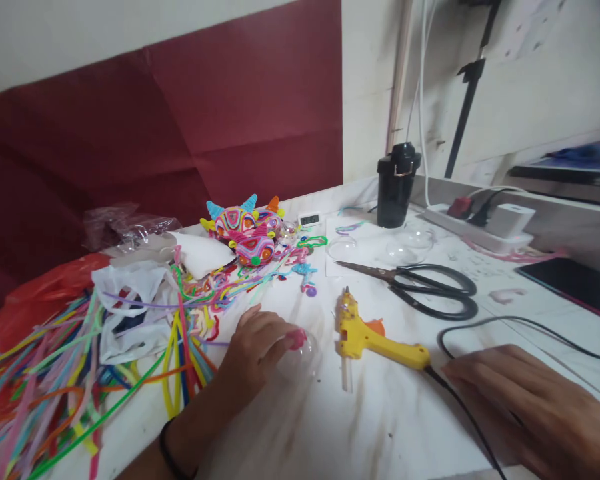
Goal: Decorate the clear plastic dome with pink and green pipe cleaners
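My left hand (260, 343) is closed around the edge of a clear plastic dome (303, 363) with a small pink piece (298, 339) inside or on it. To its right, a yellow hot glue gun (380, 343) with an orange trigger lies on the white table, a clear glue stick poking out of it. Slightly blurred, my right hand (525, 407) is beside the gun's black cable (467, 407), its fingers loosely stretched out and no object visible in them. Large black-handled scissors (420, 283) lie behind the glue gun.
Colourful pipe cleaners (55, 393) and a white plastic bag (135, 307) cover the left side. Fuzzy horned animal heads (253, 243) sit at the back. More clear domes (343, 248), a black cup (395, 190), a power strip (480, 227) and a phone (575, 283) are at the back right.
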`<state>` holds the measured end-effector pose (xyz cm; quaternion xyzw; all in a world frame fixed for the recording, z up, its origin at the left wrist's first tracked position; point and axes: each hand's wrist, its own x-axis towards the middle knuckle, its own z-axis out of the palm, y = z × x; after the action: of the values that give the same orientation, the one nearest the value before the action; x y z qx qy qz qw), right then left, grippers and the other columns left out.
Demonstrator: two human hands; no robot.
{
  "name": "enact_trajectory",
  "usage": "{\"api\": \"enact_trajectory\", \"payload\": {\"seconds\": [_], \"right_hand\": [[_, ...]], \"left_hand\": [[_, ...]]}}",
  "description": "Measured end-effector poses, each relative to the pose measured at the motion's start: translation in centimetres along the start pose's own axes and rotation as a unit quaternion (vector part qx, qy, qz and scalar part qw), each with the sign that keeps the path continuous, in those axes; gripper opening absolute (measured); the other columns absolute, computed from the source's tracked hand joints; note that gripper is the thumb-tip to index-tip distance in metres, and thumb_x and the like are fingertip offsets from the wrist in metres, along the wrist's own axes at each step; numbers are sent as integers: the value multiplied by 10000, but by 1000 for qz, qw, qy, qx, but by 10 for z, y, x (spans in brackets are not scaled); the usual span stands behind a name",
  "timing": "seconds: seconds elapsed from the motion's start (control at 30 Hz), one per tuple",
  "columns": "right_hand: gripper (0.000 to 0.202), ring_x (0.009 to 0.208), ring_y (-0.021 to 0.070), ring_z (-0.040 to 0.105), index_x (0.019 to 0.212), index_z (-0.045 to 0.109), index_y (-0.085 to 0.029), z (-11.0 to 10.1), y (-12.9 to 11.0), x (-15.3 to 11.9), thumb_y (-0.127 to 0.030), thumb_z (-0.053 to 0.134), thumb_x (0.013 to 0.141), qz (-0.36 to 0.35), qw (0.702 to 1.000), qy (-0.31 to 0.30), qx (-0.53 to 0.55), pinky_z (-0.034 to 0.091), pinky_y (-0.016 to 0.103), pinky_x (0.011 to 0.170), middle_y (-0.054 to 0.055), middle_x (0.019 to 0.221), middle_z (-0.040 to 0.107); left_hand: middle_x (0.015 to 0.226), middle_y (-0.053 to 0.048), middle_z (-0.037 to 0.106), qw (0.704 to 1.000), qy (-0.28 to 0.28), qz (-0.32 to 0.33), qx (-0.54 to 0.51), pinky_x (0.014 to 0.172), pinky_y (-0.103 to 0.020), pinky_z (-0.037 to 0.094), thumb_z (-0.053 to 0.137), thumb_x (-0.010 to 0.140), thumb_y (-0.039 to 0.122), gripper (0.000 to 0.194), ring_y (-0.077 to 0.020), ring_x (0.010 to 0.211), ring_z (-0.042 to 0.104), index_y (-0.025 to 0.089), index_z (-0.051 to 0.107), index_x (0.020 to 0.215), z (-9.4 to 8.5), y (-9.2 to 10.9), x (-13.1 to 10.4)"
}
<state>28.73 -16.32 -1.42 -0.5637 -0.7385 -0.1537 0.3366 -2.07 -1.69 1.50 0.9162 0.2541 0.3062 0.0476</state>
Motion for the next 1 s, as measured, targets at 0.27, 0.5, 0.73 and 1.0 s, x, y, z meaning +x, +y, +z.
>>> {"api": "enact_trajectory", "payload": {"seconds": [0.27,0.5,0.73,1.0], "right_hand": [[213,699,207,618,1010,587,-220,-1,-13,-1,-136,415,916,-8,994,-65,82,530,321,582,58,801,628],[276,852,227,655,1070,607,-199,7,-73,42,-136,400,899,-52,986,-21,157,565,338,731,105,944,685],[337,897,309,644,1111,634,-106,42,-107,55,-95,495,804,-102,991,-53,69,569,443,734,143,1068,705],[353,1015,281,640,1230,569,-189,3,-59,28,-225,413,915,-132,981,-105,-96,567,415,772,98,1175,680]], "left_hand": [[919,-27,685,999,3,23,23,997,-420,368,487,937,171,169,-173,877,635,211,634,1011,3,-4,-1],[895,-19,695,999,16,10,43,1014,-422,353,462,938,192,188,-167,865,634,224,644,971,4,3,-1],[898,-4,693,999,26,1,43,1038,-427,327,457,936,182,192,-165,896,622,229,641,970,8,5,-5],[911,-9,696,997,51,22,46,1044,-425,338,452,939,193,188,-170,900,631,226,627,1000,11,0,-7]]}}
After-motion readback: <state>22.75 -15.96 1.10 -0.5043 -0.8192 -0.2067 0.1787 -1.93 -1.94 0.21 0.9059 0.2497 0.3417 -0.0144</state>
